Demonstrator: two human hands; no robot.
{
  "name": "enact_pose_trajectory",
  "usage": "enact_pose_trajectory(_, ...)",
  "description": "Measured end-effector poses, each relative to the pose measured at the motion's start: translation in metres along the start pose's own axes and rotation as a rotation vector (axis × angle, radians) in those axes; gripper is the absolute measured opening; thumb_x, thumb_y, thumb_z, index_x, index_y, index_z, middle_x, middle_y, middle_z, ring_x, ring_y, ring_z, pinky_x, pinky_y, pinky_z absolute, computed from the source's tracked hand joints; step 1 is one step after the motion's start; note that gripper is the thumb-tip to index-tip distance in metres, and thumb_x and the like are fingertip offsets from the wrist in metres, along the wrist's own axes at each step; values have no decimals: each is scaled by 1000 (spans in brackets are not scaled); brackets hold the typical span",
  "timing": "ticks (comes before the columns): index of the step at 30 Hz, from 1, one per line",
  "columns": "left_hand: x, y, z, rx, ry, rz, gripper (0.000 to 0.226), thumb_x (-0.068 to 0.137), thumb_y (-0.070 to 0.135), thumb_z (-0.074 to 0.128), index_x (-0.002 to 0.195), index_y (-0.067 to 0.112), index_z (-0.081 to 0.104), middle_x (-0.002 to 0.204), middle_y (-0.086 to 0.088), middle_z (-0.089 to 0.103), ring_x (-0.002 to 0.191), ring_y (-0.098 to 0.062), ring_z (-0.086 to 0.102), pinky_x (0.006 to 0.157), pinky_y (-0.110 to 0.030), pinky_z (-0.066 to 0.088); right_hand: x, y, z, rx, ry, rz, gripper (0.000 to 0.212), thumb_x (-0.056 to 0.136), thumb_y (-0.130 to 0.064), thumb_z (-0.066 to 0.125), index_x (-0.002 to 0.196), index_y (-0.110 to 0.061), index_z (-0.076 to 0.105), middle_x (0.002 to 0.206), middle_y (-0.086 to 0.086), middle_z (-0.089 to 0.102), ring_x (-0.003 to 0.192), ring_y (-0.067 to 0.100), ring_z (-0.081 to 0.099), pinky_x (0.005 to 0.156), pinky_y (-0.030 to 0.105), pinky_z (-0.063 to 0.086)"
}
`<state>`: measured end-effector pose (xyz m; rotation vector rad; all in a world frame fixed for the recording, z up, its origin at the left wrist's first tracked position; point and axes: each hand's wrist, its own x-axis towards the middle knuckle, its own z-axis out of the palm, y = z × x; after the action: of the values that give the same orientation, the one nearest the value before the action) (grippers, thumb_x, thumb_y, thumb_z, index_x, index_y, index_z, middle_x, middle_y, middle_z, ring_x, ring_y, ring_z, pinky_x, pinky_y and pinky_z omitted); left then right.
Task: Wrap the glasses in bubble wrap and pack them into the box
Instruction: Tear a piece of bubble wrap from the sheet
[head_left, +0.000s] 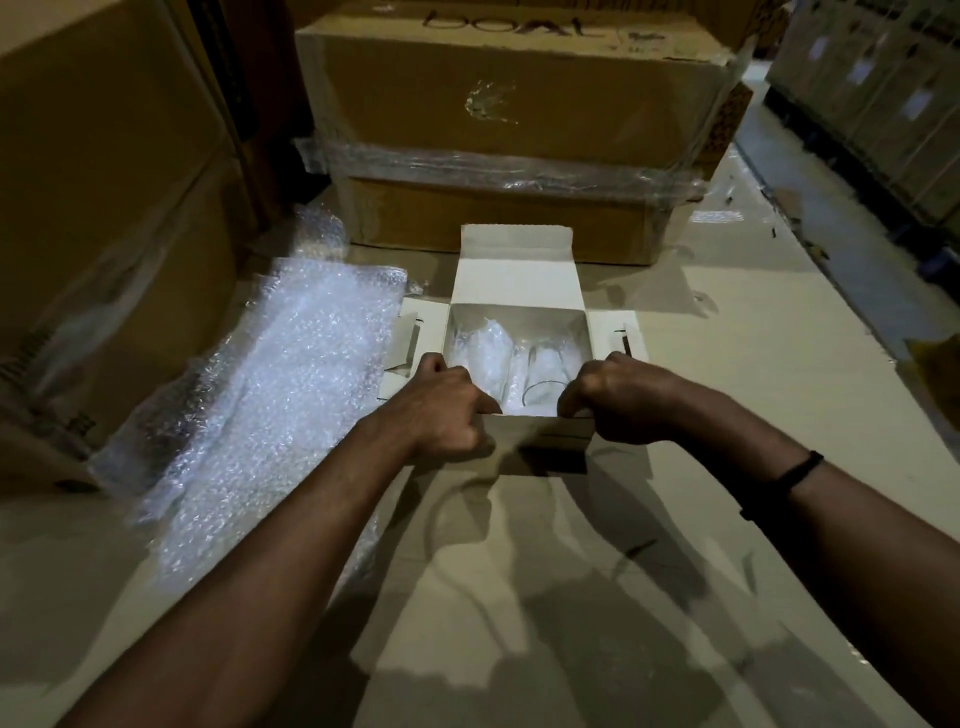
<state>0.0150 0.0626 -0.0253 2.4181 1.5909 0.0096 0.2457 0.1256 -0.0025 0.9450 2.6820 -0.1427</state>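
A small white cardboard box (517, 275) stands open on flattened cardboard, its lid flap tilted up at the back and side flaps spread out. Inside lie glasses in bubble wrap (488, 358); the rim of one clear glass (543, 384) shows at the near right. My left hand (447, 402) grips the near left corner of the box's front wall, fingers curled over the edge. My right hand (618, 397) grips the near right corner the same way. A sheet of bubble wrap (291, 384) lies spread out to the left of the box.
A large brown carton (509, 104) bound with clear film stands right behind the box. Tall cartons (104, 208) wall off the left side. Stacked goods (883, 93) line the far right beyond a floor strip. Flattened cardboard (571, 597) covers the floor near me.
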Motion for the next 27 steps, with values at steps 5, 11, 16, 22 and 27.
enact_pose_trajectory(5,-9,-18,-9,-51,132,-19,48,68,38,47,109,31,70,113,7,68,119,-12,44,108,-40,13,-12,13,-12,-90,123,1,44,81,-8,56,116,-33,67,125,-12,64,118,14,56,95,31,36)
enact_pose_trajectory(11,-7,-11,-11,154,-102,-47,56,69,50,39,106,26,74,107,2,70,127,-13,39,111,-47,3,-13,2,-24,-363,-147,16,33,96,-24,48,120,-44,60,133,-20,55,128,17,39,104,40,26)
enact_pose_trajectory(16,6,-2,-15,102,-91,-23,65,62,42,39,120,35,66,113,2,67,124,-14,40,111,-46,11,-4,-3,-27,-398,-156,14,33,95,-24,47,118,-42,60,124,-16,60,120,16,40,91,33,29)
enact_pose_trajectory(22,19,18,-4,-38,-168,7,25,78,22,50,97,32,63,82,1,57,103,-21,47,95,-41,29,-3,-7,-22,-343,-147,32,40,95,-24,43,125,-46,57,127,-17,59,115,13,39,83,30,23)
enact_pose_trajectory(27,13,5,-10,-92,-85,-52,42,70,30,51,108,35,69,104,2,67,110,-21,50,104,-42,25,-7,-1,-30,-385,-138,64,34,96,-28,46,122,-46,58,132,-18,56,123,16,37,97,36,24)
